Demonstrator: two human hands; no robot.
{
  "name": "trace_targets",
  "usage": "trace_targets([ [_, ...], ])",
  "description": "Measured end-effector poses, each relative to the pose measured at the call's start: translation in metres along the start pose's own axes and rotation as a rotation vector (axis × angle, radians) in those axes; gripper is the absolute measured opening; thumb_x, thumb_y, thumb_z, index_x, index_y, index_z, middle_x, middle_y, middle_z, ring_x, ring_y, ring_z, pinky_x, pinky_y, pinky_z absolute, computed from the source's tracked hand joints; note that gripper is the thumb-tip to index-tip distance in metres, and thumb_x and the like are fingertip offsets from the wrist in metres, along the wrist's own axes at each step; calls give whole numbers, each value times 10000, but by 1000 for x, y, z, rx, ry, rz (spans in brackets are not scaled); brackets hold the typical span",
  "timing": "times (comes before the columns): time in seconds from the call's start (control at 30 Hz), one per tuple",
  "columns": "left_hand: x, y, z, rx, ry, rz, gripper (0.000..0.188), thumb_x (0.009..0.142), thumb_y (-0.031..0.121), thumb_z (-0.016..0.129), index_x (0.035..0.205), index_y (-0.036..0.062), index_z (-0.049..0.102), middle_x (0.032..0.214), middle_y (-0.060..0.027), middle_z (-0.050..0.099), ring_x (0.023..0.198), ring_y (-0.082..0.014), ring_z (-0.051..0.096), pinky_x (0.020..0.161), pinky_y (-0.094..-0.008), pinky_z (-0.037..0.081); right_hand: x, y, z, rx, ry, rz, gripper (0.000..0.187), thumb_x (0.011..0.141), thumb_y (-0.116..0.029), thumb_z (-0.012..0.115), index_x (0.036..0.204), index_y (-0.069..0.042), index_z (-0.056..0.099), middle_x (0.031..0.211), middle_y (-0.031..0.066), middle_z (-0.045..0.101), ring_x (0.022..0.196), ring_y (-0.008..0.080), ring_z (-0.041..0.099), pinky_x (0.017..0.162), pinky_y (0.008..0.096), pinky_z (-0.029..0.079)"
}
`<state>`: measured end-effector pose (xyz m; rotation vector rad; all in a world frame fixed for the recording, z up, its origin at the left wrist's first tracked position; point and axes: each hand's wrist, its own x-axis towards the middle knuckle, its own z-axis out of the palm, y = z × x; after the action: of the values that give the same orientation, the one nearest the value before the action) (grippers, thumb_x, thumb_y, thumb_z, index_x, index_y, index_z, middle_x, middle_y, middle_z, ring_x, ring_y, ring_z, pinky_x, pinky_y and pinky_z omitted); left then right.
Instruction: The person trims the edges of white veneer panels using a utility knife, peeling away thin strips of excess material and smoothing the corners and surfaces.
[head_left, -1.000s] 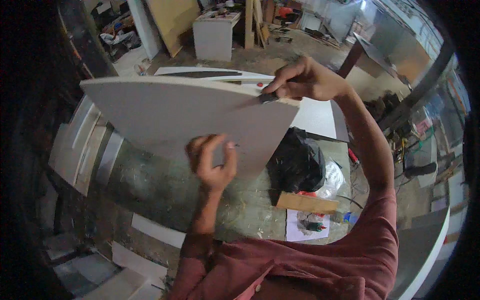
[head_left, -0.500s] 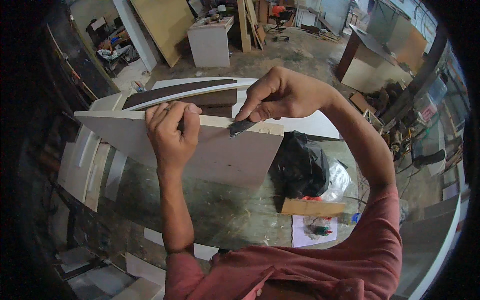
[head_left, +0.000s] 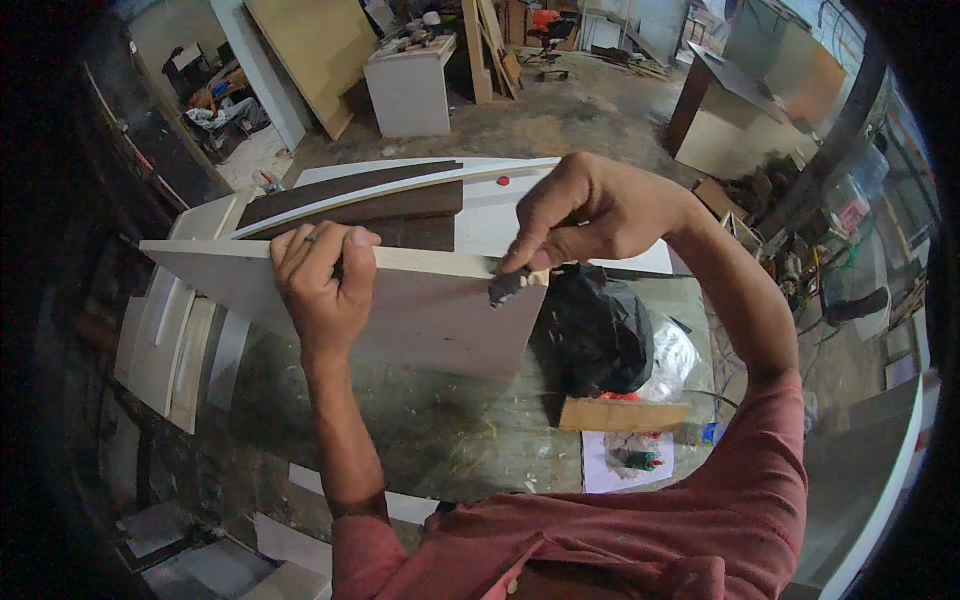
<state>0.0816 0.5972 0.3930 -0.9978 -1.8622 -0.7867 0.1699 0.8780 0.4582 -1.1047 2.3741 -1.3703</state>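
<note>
A pale board (head_left: 440, 315) stands on edge on the worktable. My left hand (head_left: 325, 290) grips its top edge left of the middle, fingers curled over the far side and thumb raised beside them. Pinched in my right hand (head_left: 605, 215) is a small dark flat piece, like a scraper blade (head_left: 506, 289), held against the top edge near the board's right end. Pale crumbs (head_left: 538, 277) sit on the edge just beside it. The fingers partly cover the blade, so its full shape is hidden.
Behind the board lie brown strips (head_left: 420, 232), a long white strip (head_left: 400, 186) and a white panel (head_left: 500, 215) with a red cap (head_left: 503, 181). A black plastic bag (head_left: 600, 335), wood block (head_left: 625, 415) and small green bottle (head_left: 640, 460) lie at right on the table (head_left: 440, 430).
My right hand has slid the dark piece rightward along the top edge, close to the board's right end. The crumbs there now bunch up beside it. My left hand keeps its grip.
</note>
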Motion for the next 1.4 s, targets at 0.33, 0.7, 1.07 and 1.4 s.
trace_targets([
  [0.33, -1, 3, 0, 7, -4, -6, 184, 889, 116, 581, 711, 84, 619, 678, -11, 617, 648, -222, 541, 766, -355, 370, 15, -5, -4, -10, 81, 151, 177, 914, -47, 656, 1073, -17, 729, 850, 46, 696, 797, 92, 617, 707, 243, 491],
  [0.7, -3, 3, 1, -2, -4, -32, 197, 883, 143, 579, 699, 91, 626, 657, -23, 585, 643, -223, 528, 786, -352, 369, 9, 10, 6, -8, 61, -43, 196, 884, -53, 697, 1074, -30, 737, 884, 85, 713, 783, 147, 633, 704, 285, 483],
  [1.07, -3, 7, 2, 16, -9, -35, 209, 898, 133, 564, 706, 84, 631, 671, -16, 610, 640, -224, 535, 786, -356, 373, -12, 6, 6, -19, 86, -55, 186, 887, -51, 689, 1063, -11, 733, 884, 95, 722, 784, 143, 651, 703, 274, 495],
  [1.4, -1, -1, 0, 14, 10, -25, 204, 896, 132, 569, 705, 86, 623, 668, -14, 601, 639, -220, 532, 788, -358, 376, -15, -13, 24, -20, 274, 126, 190, 875, -29, 626, 1029, 36, 717, 868, 113, 731, 798, 134, 677, 749, 278, 540],
])
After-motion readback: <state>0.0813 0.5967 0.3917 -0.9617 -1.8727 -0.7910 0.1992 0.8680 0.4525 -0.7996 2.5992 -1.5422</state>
